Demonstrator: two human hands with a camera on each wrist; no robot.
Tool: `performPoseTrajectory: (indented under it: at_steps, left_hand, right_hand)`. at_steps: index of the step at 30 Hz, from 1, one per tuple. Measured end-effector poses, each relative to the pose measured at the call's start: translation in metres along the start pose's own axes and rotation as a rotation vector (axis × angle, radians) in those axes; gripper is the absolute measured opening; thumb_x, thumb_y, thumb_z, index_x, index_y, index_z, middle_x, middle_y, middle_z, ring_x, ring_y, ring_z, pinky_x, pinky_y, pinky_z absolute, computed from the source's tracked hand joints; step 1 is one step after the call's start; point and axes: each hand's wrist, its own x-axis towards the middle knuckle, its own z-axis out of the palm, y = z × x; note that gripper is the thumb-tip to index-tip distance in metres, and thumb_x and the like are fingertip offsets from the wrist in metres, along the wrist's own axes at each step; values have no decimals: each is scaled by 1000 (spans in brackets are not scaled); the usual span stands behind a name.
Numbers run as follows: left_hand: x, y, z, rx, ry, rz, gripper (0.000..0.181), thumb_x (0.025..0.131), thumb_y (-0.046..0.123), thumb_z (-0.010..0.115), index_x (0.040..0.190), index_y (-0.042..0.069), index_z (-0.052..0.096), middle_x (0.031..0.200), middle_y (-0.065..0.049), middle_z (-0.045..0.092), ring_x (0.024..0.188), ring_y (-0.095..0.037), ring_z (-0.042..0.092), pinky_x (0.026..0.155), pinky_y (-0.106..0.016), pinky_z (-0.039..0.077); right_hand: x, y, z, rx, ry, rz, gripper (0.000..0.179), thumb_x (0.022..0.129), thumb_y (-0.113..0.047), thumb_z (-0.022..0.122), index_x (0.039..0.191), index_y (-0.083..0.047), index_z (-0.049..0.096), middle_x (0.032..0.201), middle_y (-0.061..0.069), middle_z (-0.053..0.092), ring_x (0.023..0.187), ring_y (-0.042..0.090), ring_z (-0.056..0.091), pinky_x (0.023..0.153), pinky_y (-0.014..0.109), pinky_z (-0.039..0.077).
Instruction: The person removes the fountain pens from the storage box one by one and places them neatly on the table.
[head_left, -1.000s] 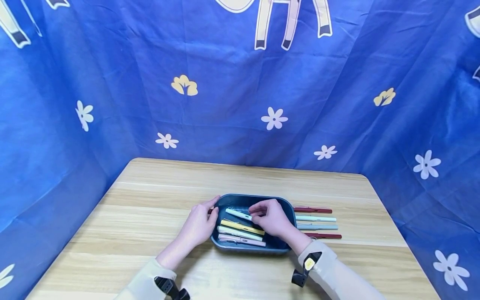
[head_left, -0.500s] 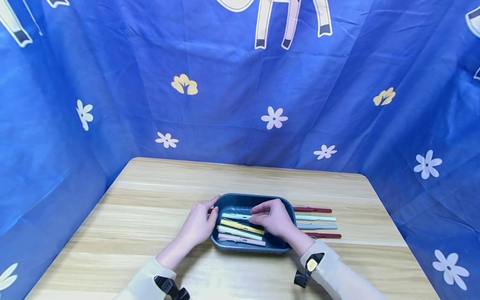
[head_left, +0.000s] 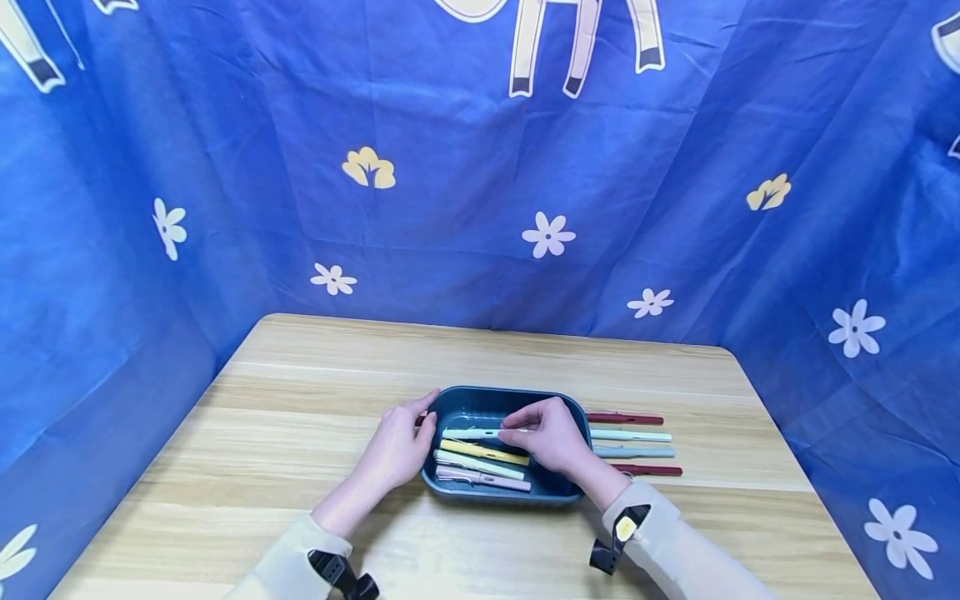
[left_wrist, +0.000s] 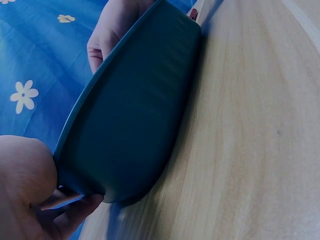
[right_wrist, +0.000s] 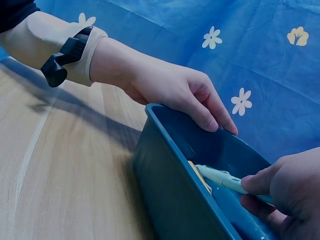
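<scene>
A dark teal plastic box (head_left: 502,498) stands on the table. My left hand (head_left: 397,446) grips its left end, thumb at the rim and fingers against the outside wall, as the left wrist view also shows around the box (left_wrist: 125,115). Inside, my right hand (head_left: 551,435) pinches a pale mint pen (right_wrist: 225,179) between thumb and fingers, low over the box floor. In front of it lie a yellow pen (head_left: 483,452), a pale green pen (head_left: 478,465) and a lilac pen (head_left: 483,479), roughly side by side.
Beyond the box's right end several pens lie in a row: a dark red pen (head_left: 637,419), a mint pen (head_left: 633,436), a blue-grey pen (head_left: 636,452) and another dark red pen (head_left: 652,471). A blue patterned curtain (head_left: 450,233) surrounds the wooden table (head_left: 315,367).
The mint pen in my right hand has swung from slanted to nearly level, lining up above the yellow pen in the head view. My left hand and the box keep their place.
</scene>
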Motion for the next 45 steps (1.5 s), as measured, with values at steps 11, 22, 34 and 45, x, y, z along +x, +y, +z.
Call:
performPoseTrajectory:
  at_steps: [11,22,34,45]
  left_hand:
    - [0,0,1,-1,-5,-6,45,105,9,61,149,-2,57,144,-26,59,127,-34,64,108,-51,51]
    - [0,-1,1,0,4,6,45,105,8,61,148,-3,58,143,-26,60,125,-35,64,107,-51,51]
    - [0,0,1,6,30,18,44,104,5,61,147,-3,59,140,-26,63,112,-28,69,98,-51,57]
    - [0,1,1,-1,23,13,44,104,6,61,147,-3,59,141,-26,62,123,-33,66,105,-53,53]
  right_hand:
    - [-3,-5,-3,-4,38,34,10,87,-18,89,96,-16,86,53,-5,46,46,12,36,45,22,30]
    - [-5,-9,-7,31,82,16,12,86,-16,90,97,-14,86,57,-2,57,50,12,39,49,23,34]
    - [-12,-14,-16,86,98,-23,13,85,-12,90,97,-10,86,57,-2,51,52,13,35,49,22,33]
    - [-21,-15,-32,118,126,-13,17,85,-15,91,102,-11,87,74,5,70,55,15,37,50,22,31]
